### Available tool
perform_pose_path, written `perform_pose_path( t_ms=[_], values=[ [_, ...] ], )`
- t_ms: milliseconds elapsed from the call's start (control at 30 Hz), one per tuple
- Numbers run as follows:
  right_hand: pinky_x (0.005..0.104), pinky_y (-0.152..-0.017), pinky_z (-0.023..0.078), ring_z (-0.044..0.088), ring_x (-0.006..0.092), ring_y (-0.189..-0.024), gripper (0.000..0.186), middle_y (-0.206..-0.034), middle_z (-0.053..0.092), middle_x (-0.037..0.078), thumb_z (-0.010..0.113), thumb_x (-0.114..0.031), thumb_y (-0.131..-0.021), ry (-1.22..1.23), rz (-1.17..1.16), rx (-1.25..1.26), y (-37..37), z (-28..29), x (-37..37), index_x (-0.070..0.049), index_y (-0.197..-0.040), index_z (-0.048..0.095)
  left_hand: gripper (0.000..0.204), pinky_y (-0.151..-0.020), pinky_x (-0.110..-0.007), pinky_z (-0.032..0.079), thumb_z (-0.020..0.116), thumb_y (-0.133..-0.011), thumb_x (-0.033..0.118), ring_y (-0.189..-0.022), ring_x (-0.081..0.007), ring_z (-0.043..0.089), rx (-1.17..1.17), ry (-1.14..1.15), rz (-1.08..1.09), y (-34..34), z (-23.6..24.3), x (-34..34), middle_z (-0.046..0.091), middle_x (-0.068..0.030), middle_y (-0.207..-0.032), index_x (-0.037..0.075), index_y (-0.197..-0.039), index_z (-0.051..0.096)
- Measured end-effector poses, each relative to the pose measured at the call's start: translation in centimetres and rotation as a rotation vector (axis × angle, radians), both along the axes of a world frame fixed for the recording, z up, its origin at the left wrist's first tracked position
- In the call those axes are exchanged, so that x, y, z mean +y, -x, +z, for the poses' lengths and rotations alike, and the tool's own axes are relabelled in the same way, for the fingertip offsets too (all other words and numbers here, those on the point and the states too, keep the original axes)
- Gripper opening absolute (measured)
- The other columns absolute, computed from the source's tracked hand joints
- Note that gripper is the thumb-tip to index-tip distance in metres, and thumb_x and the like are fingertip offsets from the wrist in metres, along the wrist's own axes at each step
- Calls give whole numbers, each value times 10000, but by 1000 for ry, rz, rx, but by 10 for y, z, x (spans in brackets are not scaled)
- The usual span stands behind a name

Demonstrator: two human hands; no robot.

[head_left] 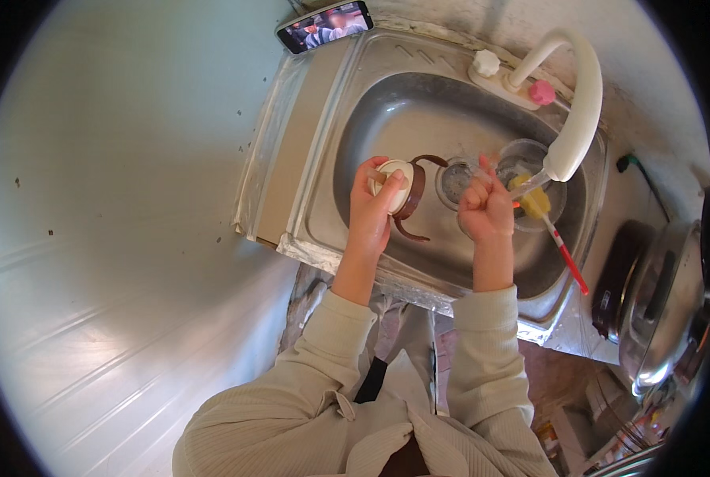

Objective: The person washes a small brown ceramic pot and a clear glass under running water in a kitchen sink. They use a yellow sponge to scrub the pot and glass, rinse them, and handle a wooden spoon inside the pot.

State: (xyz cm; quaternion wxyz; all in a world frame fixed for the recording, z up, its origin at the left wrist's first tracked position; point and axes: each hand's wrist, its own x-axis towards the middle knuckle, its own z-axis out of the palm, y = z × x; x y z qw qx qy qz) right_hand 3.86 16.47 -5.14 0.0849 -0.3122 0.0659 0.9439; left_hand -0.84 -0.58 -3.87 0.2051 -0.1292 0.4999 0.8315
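My left hand (364, 208) is closed around a round cream-and-brown lid-like piece (403, 191), its pale face toward my thumb. Two curved brown arms stick out from its rim over the basin; its exact kind is unclear. To the right, my right hand (486, 205) is above the sink by the drain (455, 183), index finger raised and the others loosely curled. No object shows in it. Water runs from the white faucet (575, 143) beside these fingers. Just right of them, a yellow sponge brush (534, 202) with a red-and-white handle leans in a clear bowl (559, 195).
The steel sink (371, 119) has a white knob (486, 61) and a pink knob (542, 92) behind it. A phone (324, 29) playing a video leans at the back left. Metal cookware (661, 294) stands along the right. A pale wall or panel (132, 199) is on the left.
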Motion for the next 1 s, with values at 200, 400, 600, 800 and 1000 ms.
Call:
perform_pose_path(
  t_ms=[200, 400, 600, 800, 1000],
  values=[
    [232, -385, 137, 152, 73, -419, 299, -523, 192, -47, 344, -273, -951, -132, -6, -41, 5, 10, -10, -115, -701, 388, 376, -743, -260, 467, 645, -786, 104, -887, -148, 545, 1, -1, -4, -1, 0, 1, 536, -78, -993, 50, -1102, 449],
    [219, -380, 185, 197, 81, -436, 266, -553, 240, -33, 362, -280, -948, -99, -23, 36, 4, 14, 1, -92, -771, 427, 381, -740, -261, 469, 647, -789, 113, -885, -149, 545, -20, -2, 0, -3, 0, 1, 535, -76, -993, 53, -1109, 447],
    [201, -420, 246, 274, 71, -490, 201, -649, 354, -28, 418, -194, -924, -441, 38, 21, 4, 18, -3, -53, -1067, 442, 356, -729, -296, 494, 600, -833, 208, -886, -162, 556, -80, -83, -5, -5, -6, 7, 540, -78, -1006, 65, -1121, 447],
    [184, -457, 255, 297, 38, -543, 287, -744, 431, -42, 441, -203, -916, -907, 45, -316, -16, 39, -2, -62, -1165, 425, 453, -813, -418, 499, 440, -889, 435, -998, -237, 546, -403, -491, -247, -16, -6, 39, 533, -116, -1129, 73, -1160, 469],
    [197, -463, 265, 316, 52, -543, 239, -686, 347, -31, 403, -211, -944, -952, -44, -212, -56, 48, 19, -58, -1121, 453, 522, -875, -459, 452, 439, -858, 527, -1043, -270, 517, -605, -770, -384, -27, -1, 101, 508, -98, -1174, 120, -1183, 475]
  ],
)
